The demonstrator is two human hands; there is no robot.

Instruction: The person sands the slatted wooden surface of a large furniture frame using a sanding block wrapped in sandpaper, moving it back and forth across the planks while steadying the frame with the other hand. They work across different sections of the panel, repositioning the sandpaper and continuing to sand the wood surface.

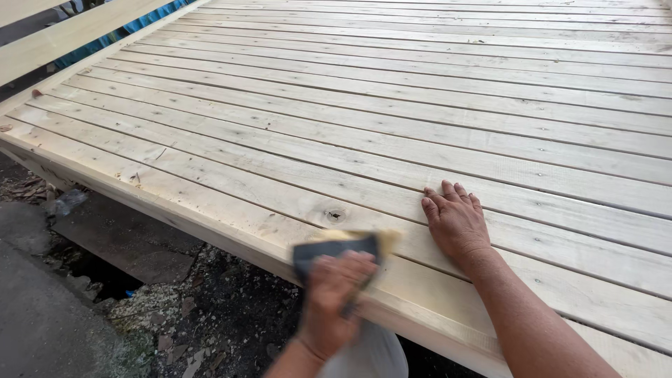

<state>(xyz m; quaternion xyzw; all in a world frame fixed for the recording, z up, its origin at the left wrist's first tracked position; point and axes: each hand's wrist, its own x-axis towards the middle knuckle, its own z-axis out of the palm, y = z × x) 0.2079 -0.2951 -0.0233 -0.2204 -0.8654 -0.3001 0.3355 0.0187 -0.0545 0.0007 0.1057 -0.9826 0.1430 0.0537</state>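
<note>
Pale plank deck, dark sanding sheet in left hand

A broad platform of pale wooden planks, laid side by side with narrow gaps and small knots, bears a dark sheet of sandpaper at its near edge and a flat right hand just beside it.

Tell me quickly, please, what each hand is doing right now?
Left hand: closed on a dark sanding sheet.
Right hand: open, flat on the wooden planks.
</note>
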